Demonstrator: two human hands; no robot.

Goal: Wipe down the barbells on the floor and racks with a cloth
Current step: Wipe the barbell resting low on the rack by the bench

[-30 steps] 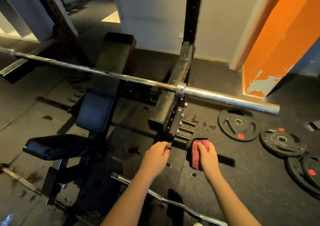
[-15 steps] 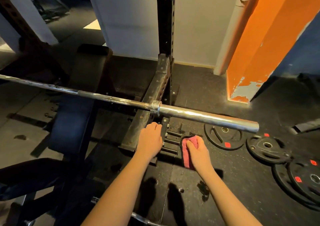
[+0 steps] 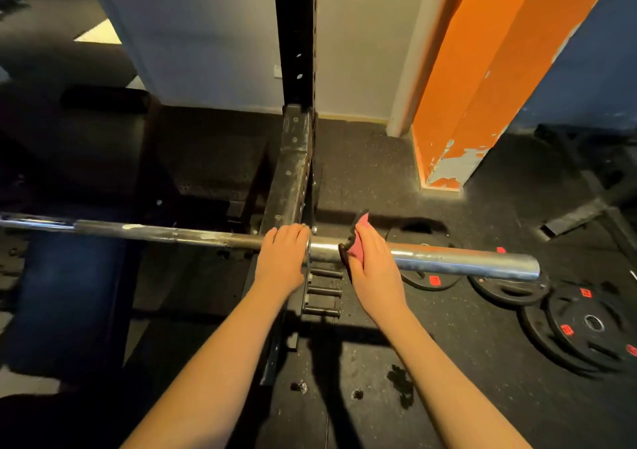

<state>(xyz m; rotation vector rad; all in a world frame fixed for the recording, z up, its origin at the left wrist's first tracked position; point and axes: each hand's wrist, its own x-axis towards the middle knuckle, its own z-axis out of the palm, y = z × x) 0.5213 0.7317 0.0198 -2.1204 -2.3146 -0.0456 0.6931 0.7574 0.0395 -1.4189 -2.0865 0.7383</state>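
A chrome barbell lies across the black rack, its thick sleeve pointing right. My left hand grips the bar just left of the sleeve collar, beside the rack's arm. My right hand holds a pink cloth wrapped against the sleeve close to the collar. The cloth's upper corner sticks up above my fingers. The bar's left part runs off the left edge of the view.
Black weight plates with red marks lie on the rubber floor at the right. An orange pillar stands behind the sleeve. A dark bench sits under the bar at left. Short storage pegs jut from the rack below my hands.
Both hands rose from near the rack's pegs up to the barbell. The left hand took hold of the bar and the right hand laid the cloth on the sleeve.
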